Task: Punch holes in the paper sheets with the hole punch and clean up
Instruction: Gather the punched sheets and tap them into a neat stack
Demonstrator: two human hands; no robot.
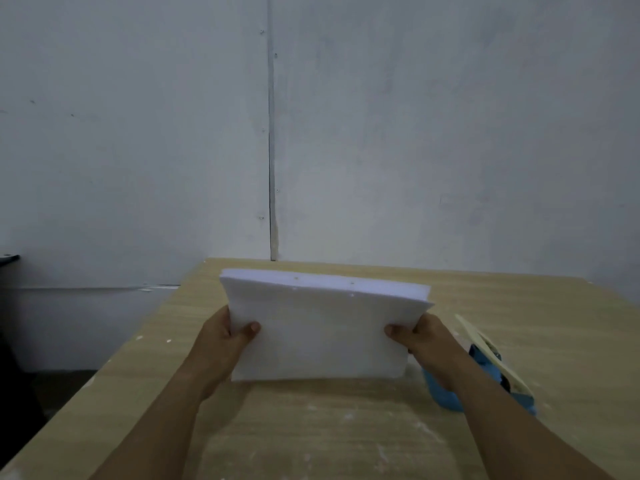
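Observation:
A thick stack of white paper sheets (pixel 322 334) stands on its lower edge on the wooden table (pixel 519 306), tilted back toward me. Small punched holes show near its top edge. My left hand (pixel 225 336) grips the stack's left side, thumb on the front face. My right hand (pixel 420 336) grips its right side the same way. A blue hole punch (pixel 485 372) with a cream-coloured lever lies on the table just right of the stack, partly hidden behind my right forearm.
White paper bits and dust lie scattered on the tabletop near me (pixel 346 417). The table's left edge drops off to a dark floor (pixel 62 386). A pale grey wall (pixel 415 133) stands close behind the table's far edge.

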